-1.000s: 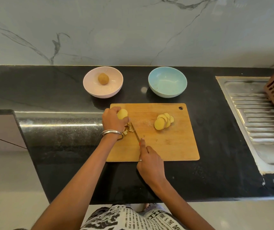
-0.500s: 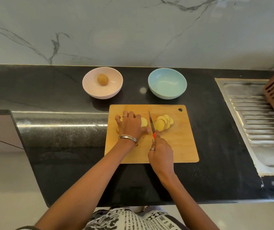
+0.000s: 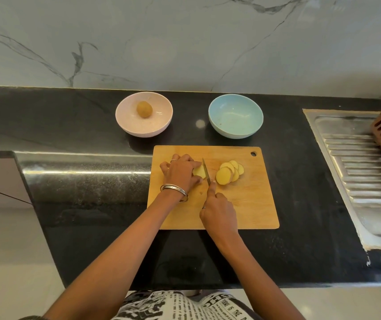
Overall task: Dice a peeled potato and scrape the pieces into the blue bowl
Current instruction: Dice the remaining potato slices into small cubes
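Two bare forearms reach up from the near edge of the black stone counter point(image 3: 300, 204) onto the rectangular light wooden cutting board point(image 3: 249, 204). Nearest, the right hand point(image 3: 219, 211) is curled round the handle of a slim steel-bladed knife point(image 3: 205, 172), forefinger stretched along its back, blade pointing away. Just beyond and left of it, the left hand point(image 3: 180, 173), with metal bangles at the wrist, holds the remaining chunk of the pale yellow peeled potato point(image 3: 199, 171) down on the board, fingers bent over it so that only its cut face shows, right against the blade. Right of the blade, a fanned heap of round yellow potato slices point(image 3: 228, 173) lies on the board, apart from the knife.

Farther back, clear of the board, the round blue bowl point(image 3: 235, 115) sits with no potato in it, and a round pale pink bowl point(image 3: 143, 114) to its left holds one brownish whole potato point(image 3: 144, 109).

Judging from this, the risk lies at the left fingertips: the chunk is short and the blade sits very close to them, so a slip on the wet cut face could bring the edge onto a finger. Only slices exist so far; dicing and scraping remain.
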